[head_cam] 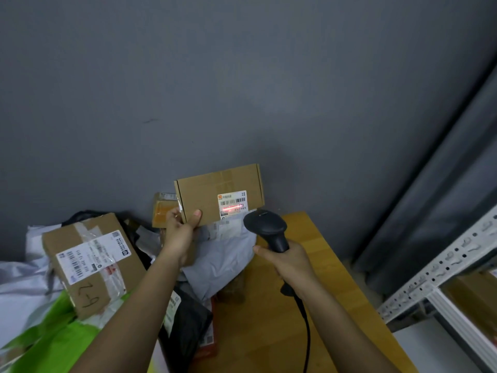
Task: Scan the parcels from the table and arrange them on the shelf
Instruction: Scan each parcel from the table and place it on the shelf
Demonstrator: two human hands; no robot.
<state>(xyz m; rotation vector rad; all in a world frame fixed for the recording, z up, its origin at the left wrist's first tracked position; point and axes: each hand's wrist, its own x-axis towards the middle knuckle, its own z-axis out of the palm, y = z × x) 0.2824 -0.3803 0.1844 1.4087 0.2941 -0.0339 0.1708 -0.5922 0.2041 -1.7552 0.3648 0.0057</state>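
Cardboard parcel (219,193) under scanner (269,230) beam

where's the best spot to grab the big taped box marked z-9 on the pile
Grip the taped box across its two long side faces, coming from above and the near side. It lies tilted on soft mailers, label up, with both long edges exposed, so its underside is probably hard to reach. Both hands are busy now: left hand holds the small box, right hand the scanner.

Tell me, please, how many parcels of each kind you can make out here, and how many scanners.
Cardboard boxes: 3, the held box, the taped box, the small box
Plastic mailer bags clearly told apart: 2, grey bag, black bag
Handheld scanners: 1, scanner
Total: 6
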